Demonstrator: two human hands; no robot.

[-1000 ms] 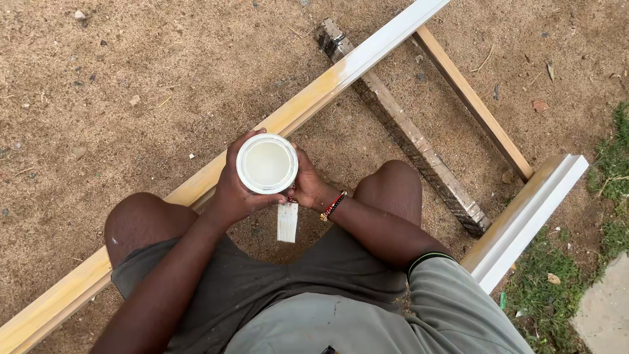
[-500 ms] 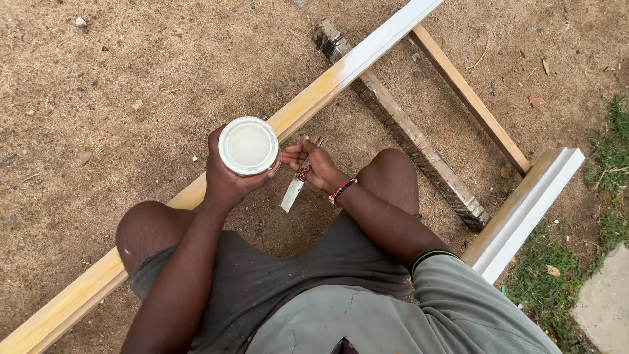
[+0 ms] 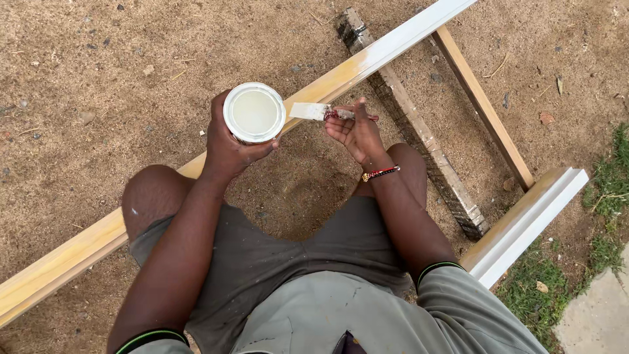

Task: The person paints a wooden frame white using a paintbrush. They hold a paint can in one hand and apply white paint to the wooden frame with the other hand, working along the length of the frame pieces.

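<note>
Brush [image 3: 313,111] now level, beside paint tin [image 3: 254,112].

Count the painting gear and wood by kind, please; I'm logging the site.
Paint can: 1, in left hand
Brush: 1, in right hand
Long mouldings: 2
Plain slat: 1
Rough batten: 1
Total: 6

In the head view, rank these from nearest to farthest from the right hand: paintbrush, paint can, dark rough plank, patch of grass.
From the right hand:
1. Paintbrush, held in that hand, bristles pointing toward the can.
2. Paint can, just beyond the bristles, gripped in the left hand.
3. Dark rough plank, on the ground on the other side.
4. Patch of grass, far right edge.
</note>
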